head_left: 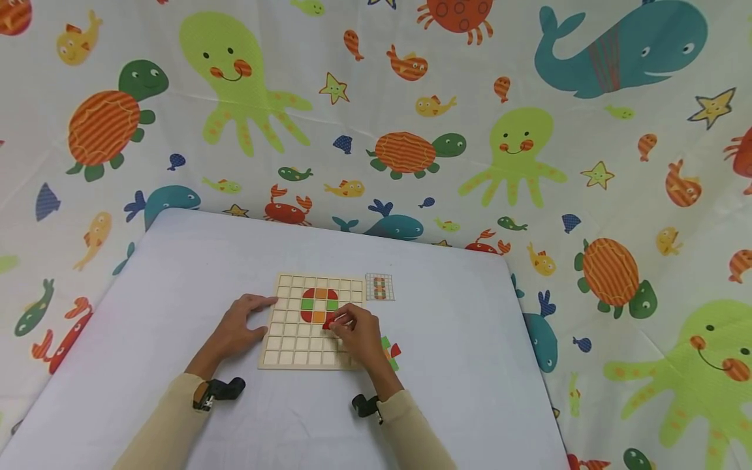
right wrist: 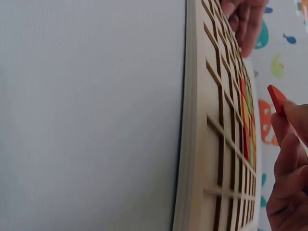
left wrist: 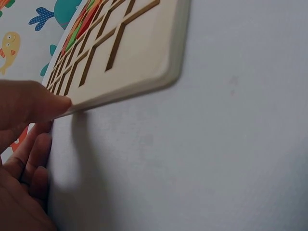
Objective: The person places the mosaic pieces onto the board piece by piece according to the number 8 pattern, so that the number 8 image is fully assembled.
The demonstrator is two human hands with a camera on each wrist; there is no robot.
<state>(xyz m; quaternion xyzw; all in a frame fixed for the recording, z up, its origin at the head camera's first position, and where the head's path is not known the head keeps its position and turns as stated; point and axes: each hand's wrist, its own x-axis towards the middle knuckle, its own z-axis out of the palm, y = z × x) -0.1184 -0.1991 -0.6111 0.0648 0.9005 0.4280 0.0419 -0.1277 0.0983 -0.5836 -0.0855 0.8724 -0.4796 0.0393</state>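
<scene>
A wooden grid board (head_left: 294,346) lies flat on the white table, with red, orange and green tiles (head_left: 320,294) forming a ring in its upper middle. My left hand (head_left: 237,324) touches the board's left edge with its thumb and a fingertip. In the left wrist view, the left thumb (left wrist: 53,103) rests against the board's edge. Between thumb and fingers, my right hand (head_left: 360,331) pinches a red tile (right wrist: 276,98) just above the board, at the ring's lower right. Part of the board and ring is hidden behind this hand.
A small pattern card (head_left: 379,287) with a coloured grid lies off the board's upper right corner. Several loose green and red tiles (head_left: 395,350) lie right of the board, partly behind the right forearm. A curtain with printed sea animals (head_left: 405,153) hangs behind the table.
</scene>
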